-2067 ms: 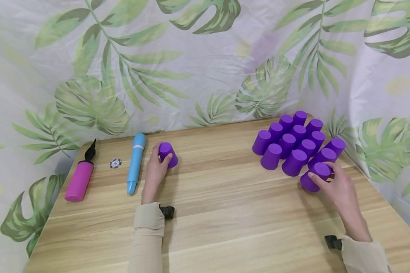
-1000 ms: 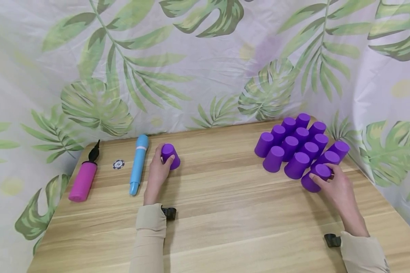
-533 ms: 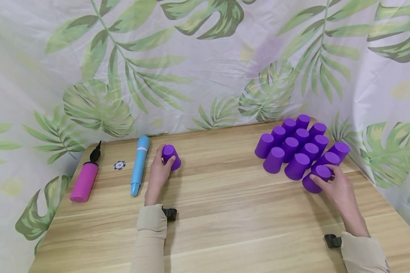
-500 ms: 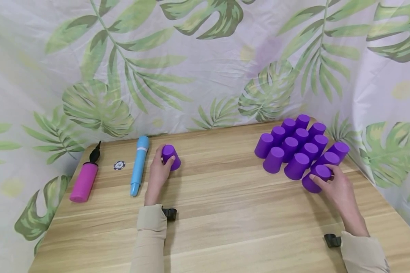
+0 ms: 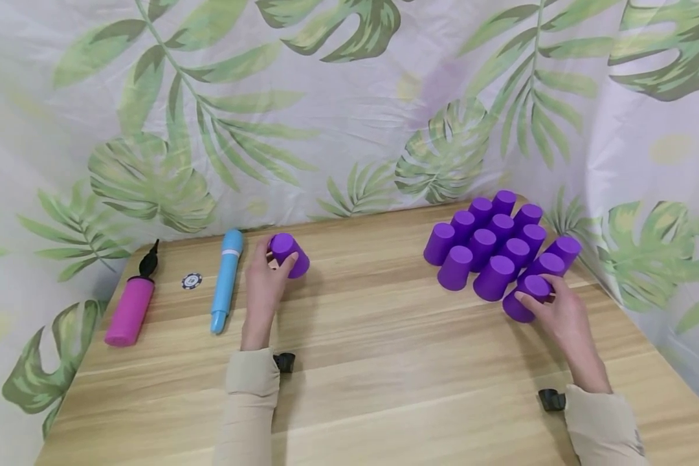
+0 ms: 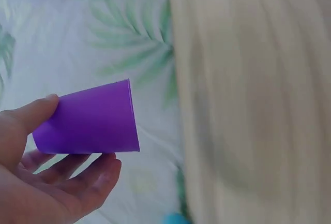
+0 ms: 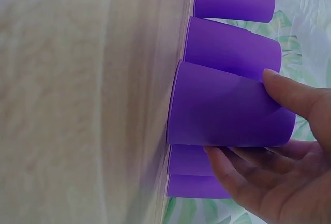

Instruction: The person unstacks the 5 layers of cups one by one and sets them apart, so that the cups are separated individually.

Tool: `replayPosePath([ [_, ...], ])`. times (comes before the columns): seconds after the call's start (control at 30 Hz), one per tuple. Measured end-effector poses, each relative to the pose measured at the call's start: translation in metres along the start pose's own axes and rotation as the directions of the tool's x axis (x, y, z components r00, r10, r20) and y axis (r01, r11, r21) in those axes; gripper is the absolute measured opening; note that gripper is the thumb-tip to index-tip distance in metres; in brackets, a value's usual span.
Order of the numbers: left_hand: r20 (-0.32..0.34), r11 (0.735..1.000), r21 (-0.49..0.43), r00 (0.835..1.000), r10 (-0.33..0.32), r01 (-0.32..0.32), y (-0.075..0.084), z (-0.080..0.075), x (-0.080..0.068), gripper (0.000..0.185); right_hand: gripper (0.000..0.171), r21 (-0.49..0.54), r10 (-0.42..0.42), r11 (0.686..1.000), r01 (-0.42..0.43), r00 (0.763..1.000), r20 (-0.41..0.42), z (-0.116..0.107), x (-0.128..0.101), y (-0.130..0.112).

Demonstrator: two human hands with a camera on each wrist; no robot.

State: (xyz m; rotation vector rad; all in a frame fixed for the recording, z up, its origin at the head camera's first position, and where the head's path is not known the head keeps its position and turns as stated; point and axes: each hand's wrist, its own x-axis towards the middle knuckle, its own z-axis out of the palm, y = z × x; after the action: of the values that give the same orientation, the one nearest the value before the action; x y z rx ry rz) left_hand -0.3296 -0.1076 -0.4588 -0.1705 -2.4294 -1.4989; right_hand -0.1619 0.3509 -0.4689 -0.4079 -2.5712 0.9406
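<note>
My left hand [image 5: 265, 281] grips a purple cup [image 6: 90, 120], thumb on one side and fingers on the other. The cup is upside down, and the left wrist view shows a gap between its rim and the wooden table [image 6: 253, 79]. At the right, my right hand [image 5: 562, 317] holds another upside-down purple cup [image 7: 227, 110] between thumb and fingers, its rim at the tabletop. That cup is at the near corner of a cluster of several upside-down purple cups [image 5: 495, 278] set in close rows.
A light blue microphone-shaped stick [image 5: 226, 278] lies just left of my left hand. Beyond it are a poker chip [image 5: 191, 280] and a pink hand pump [image 5: 131, 310] with a black nozzle. A leaf-patterned cloth [image 5: 338, 103] hangs behind the table.
My left hand has lifted its cup up off the table. My right hand stays on its cup at the cluster. The head view has shifted slightly.
</note>
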Motion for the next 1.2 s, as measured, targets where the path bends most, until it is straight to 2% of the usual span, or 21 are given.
replayPosePath([
  [0.17, 0.066, 0.995, -0.053, 0.994, 0.091, -0.088, 0.035, 0.025, -0.014, 0.061, 0.059, 0.011, 0.005, 1.0, -0.005, 1.0, -0.005, 0.0, 0.0, -0.002],
  [0.27, 0.145, 0.987, -0.076, 0.978, 0.153, -0.143, 0.056, 0.051, -0.031, 0.057, 0.06, 0.011, 0.007, 1.0, -0.007, 1.0, -0.001, 0.001, 0.001, -0.001],
  [0.33, 0.214, 0.981, -0.096, 0.959, 0.187, -0.17, 0.069, 0.07, -0.042, 0.055, 0.06, 0.01, 0.004, 1.0, -0.004, 1.0, -0.002, 0.002, 0.002, -0.001],
  [0.47, 0.341, 0.97, -0.125, 0.909, 0.24, -0.209, 0.087, 0.106, -0.062, 0.052, 0.059, -0.001, 0.001, 1.0, -0.001, 1.0, -0.001, 0.004, 0.002, -0.001],
  [0.63, 0.435, 0.961, -0.117, 0.857, 0.276, -0.25, 0.098, 0.143, -0.078, 0.05, 0.059, -0.002, 0.012, 1.0, -0.012, 1.0, 0.005, 0.003, 0.001, -0.003],
  [0.77, 0.485, 0.951, -0.095, 0.821, 0.302, -0.294, 0.105, 0.166, -0.09, 0.049, 0.06, -0.008, 0.011, 1.0, -0.011, 1.0, 0.005, 0.001, 0.0, -0.003],
  [0.9, 0.498, 0.947, -0.083, 0.81, 0.31, -0.311, 0.111, 0.184, -0.099, 0.048, 0.06, -0.013, 0.0, 1.0, 0.0, 1.0, -0.003, 0.0, -0.001, 0.0],
  [1.2, 0.503, 0.945, -0.037, 0.811, 0.299, -0.326, 0.122, 0.207, -0.111, 0.048, 0.06, -0.006, -0.002, 1.0, 0.002, 1.0, -0.011, 0.001, 0.001, 0.002],
])
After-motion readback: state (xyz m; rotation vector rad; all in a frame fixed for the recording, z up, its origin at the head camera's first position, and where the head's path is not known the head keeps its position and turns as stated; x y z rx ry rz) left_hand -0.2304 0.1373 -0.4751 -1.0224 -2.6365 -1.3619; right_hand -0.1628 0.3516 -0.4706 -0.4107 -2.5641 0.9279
